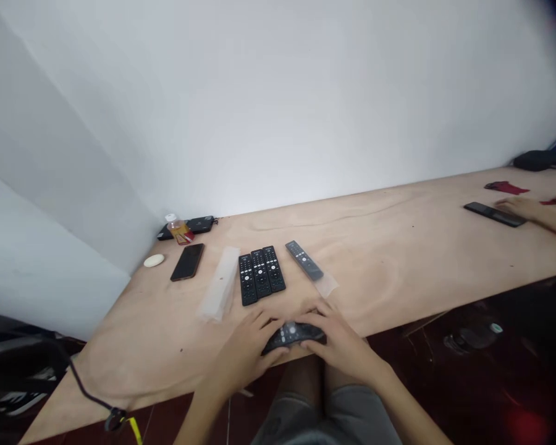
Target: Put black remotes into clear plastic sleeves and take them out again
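Near the table's front edge, a black remote control lies crosswise between my two hands. My left hand grips its left end, fingers above and thumb below. Its right end is held the same way by my right hand. Just beyond my hands, three black remotes lie side by side. To their right, another remote sits in a clear plastic sleeve. Left of the three remotes is a stack of translucent sleeves.
On the wooden table, a phone, white round object, drink bottle and black device stand at the left. Another person's hand touches a dark phone-like object at the right.
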### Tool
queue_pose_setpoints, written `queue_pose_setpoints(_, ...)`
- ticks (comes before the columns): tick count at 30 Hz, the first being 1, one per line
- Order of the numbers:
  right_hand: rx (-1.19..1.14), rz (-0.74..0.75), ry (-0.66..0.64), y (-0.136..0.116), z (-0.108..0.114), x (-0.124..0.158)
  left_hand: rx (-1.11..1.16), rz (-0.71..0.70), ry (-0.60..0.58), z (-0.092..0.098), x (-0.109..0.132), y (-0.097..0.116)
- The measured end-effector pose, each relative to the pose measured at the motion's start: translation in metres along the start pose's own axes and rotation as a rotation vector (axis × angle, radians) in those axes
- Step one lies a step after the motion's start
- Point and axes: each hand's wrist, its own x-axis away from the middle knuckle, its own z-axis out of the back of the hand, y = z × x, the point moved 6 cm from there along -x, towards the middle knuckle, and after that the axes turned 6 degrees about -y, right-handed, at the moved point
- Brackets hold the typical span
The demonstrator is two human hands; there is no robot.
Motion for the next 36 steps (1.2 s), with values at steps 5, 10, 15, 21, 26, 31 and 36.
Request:
queue_pose_setpoints(5,-0.042,-0.039,0.188,0.036,0.008,0.003,0.076,0.096,0.134,0.0,0.022,-0.025)
queue_pose_setpoints(10,-0.169,-0.074,0.361,0.052,0.024,0.013,0.074,0.157,0.254,-0.002,0.032,-0.032)
queue_pose_setpoints(15,-0.257,-0.12,0.384,0.042,0.021,0.004,0.083,0.17,0.26,-0.001,0.03,-0.03)
queue_pose_setpoints(21,-0.599,-0.151,0.295,0.039,0.015,0.0,0.123,0.191,0.245,0.004,0.03,-0.025)
queue_pose_setpoints(26,-0.854,-0.206,0.228,0.039,0.009,-0.002,0.154,0.202,0.268,0.006,0.032,-0.025)
queue_pose_setpoints(31,-0.696,-0.143,0.138,0.027,0.003,-0.016,0.166,0.187,0.273,0.004,0.034,-0.026)
queue_pose_setpoints(36,-0.577,-0.116,0.17,0.023,0.0,-0.027,0.158,0.16,0.268,0.004,0.031,-0.024)
